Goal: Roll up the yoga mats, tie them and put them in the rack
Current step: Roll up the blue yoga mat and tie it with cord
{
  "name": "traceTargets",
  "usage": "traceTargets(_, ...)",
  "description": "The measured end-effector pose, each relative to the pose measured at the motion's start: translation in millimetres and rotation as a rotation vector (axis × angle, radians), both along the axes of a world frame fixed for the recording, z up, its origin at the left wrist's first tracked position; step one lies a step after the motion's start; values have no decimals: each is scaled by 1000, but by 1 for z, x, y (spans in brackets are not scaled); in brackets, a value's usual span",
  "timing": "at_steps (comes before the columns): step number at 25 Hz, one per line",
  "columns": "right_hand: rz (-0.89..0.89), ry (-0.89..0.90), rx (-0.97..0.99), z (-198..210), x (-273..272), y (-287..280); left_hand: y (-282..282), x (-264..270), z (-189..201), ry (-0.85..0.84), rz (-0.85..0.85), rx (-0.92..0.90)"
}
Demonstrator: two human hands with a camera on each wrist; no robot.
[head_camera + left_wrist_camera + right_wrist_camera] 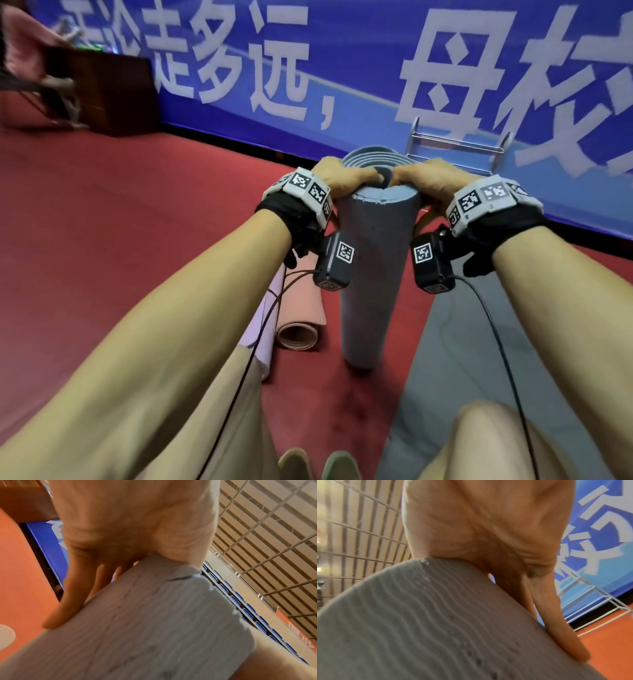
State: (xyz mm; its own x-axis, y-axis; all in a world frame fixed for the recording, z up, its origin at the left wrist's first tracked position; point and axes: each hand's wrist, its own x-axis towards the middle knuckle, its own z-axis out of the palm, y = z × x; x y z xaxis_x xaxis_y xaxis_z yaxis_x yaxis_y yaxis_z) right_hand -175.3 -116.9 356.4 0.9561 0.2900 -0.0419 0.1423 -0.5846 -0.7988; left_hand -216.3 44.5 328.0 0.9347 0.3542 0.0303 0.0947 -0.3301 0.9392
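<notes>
A rolled grey yoga mat point(371, 274) is standing upright on the red carpet point(120, 222), its foot near the person's knees. Both hands are gripping its top end: the left hand point(337, 176) is curling round the left side, the right hand point(433, 183) round the right, thumbs meeting at the roll's hollow centre. A pink rolled mat point(301, 317) is lying just left. A metal rack point(455, 149) is standing behind, against the blue banner point(376, 68).
</notes>
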Motion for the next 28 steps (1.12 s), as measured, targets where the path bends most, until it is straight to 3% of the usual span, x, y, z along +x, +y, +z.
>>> traceTargets(4, 38, -141, -47, -5, 2, 42, 25, -9, -17, -255, 202, 79)
traceTargets(9, 109, -372, -100, -46, 0, 85, 68, -17, -75, -470, 228, 124)
traceTargets(12, 115, -551, -21, -71, -3, 122, 109, -17, -99, -544, 178, -9)
traceTargets(14, 131, -594, 67, -93, 5, 143, 132, -16, -113, -552, 66, -217)
traceTargets(17, 165, -590, 112, -141, 27, 168, 168, -12, -146, -399, -65, -505)
traceTargets(20, 228, -555, 11, -199, 49, 186, 204, -7, -200, -158, 96, -610)
traceTargets(25, 430, -553, -343, -305, 54, 203, 246, -11, -339, 158, 461, -466)
traceTargets(28, 493, -540, -339, -362, 52, 204, 271, -21, -432, 406, 596, -305)
